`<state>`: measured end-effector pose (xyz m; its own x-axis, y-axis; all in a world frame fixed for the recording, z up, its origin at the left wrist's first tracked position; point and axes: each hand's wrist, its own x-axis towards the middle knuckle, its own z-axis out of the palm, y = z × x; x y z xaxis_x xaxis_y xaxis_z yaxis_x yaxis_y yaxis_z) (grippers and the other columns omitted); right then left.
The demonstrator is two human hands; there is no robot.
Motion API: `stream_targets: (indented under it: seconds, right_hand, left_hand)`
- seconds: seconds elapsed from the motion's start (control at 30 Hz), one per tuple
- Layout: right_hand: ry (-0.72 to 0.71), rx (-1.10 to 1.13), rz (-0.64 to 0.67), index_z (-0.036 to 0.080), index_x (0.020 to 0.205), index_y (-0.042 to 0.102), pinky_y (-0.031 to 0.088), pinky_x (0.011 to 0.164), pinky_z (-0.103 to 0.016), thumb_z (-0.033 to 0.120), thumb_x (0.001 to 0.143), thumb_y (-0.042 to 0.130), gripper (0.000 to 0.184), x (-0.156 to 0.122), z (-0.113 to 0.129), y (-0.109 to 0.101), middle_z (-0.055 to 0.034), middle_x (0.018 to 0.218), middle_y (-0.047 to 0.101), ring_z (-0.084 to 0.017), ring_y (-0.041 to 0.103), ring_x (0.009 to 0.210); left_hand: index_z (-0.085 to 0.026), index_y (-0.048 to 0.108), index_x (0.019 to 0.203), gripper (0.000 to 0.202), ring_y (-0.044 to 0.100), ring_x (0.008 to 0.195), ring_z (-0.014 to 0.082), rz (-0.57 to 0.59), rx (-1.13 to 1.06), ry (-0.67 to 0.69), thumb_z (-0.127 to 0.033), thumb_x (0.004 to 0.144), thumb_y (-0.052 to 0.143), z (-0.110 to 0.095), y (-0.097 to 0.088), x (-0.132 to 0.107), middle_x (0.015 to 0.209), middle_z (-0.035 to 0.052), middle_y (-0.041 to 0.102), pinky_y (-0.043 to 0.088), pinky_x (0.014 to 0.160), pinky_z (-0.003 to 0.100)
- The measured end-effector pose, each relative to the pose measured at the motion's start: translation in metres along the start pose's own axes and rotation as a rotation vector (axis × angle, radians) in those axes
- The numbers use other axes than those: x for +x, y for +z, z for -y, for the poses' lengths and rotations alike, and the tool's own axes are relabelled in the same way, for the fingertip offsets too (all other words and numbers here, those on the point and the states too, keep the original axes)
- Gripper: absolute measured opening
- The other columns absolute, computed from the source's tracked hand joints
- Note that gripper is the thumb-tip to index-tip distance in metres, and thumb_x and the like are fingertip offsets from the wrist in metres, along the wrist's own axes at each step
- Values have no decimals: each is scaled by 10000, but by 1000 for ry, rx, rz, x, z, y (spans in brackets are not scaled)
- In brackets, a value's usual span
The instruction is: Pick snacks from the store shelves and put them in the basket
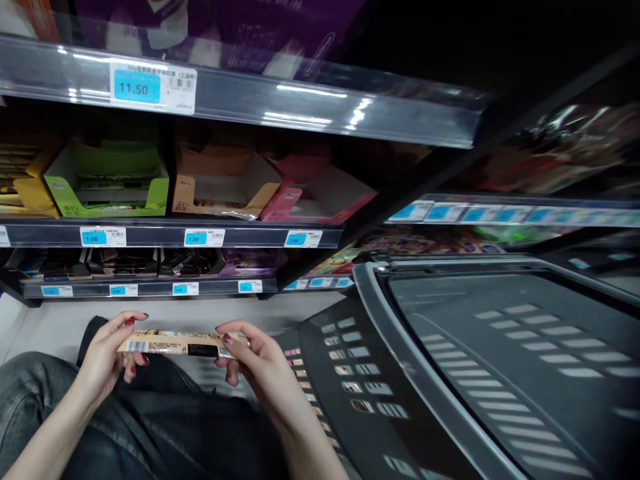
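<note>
A slim beige stick packet [175,343] with a barcode and a black printed panel is stretched level between my hands, above my lap. Its left end is pinched by my left hand [107,353], thumb on top and fingers curled below. At the other end, my right hand [250,350] grips it between thumb and fingers. Beyond the hands, open display boxes line a low shelf: a green box [113,207] with packets inside, a tan box [215,208] with a few flat packets in its bottom, and a pink box [315,210].
A dark grey slotted shopping basket [370,313] stands close by my right arm. Above the boxes juts a shelf edge [300,107] with a price tag [153,87]. Darker packets [123,262] fill the bottom shelf. Another shelf unit [525,210] runs behind the basket.
</note>
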<state>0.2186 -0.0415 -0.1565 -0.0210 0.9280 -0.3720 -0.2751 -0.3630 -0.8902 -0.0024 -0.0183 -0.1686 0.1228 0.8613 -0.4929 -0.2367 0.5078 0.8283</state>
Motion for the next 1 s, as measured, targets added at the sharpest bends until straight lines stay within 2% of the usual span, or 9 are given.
stream_targets:
  seconds: [0.33,0.63,0.77,0.87,1.0]
  right_hand:
    - [24,-4,-21,149,857,560,397,451,-205,414,632,723,384,-1,3,1,34,521,592,-90,520,382]
    - [4,0,-13,152,869,554,410,464,-217,391,669,700,344,-2,3,-1,42,539,583,-83,503,378]
    - [-21,-10,11,153,883,544,458,536,-235,379,699,677,320,-2,3,-1,56,509,577,-69,490,368]
    - [-55,-57,4,149,913,543,485,604,-262,403,685,680,367,-2,6,0,76,451,539,-80,502,376]
    - [-97,-152,-9,145,936,549,441,488,-229,434,669,675,413,-3,11,1,44,477,567,-116,538,409]
  left_hand:
    - [-121,489,1099,500,410,256,67,1,-29,16,-430,721,601,0,3,-1,406,35,600,294,292,119]
    - [-128,437,1119,480,402,254,60,28,-36,9,-408,755,575,2,3,0,400,32,594,274,294,102]
    - [-133,439,1113,461,400,258,55,31,-35,21,-396,759,573,1,4,0,410,37,603,277,297,100]
    - [-153,437,1120,479,411,280,57,-5,-56,33,-402,744,599,1,6,-2,420,15,601,292,302,103]
    - [-167,498,968,402,449,322,68,-35,-99,45,-426,704,654,2,8,-2,451,-1,603,345,317,125]
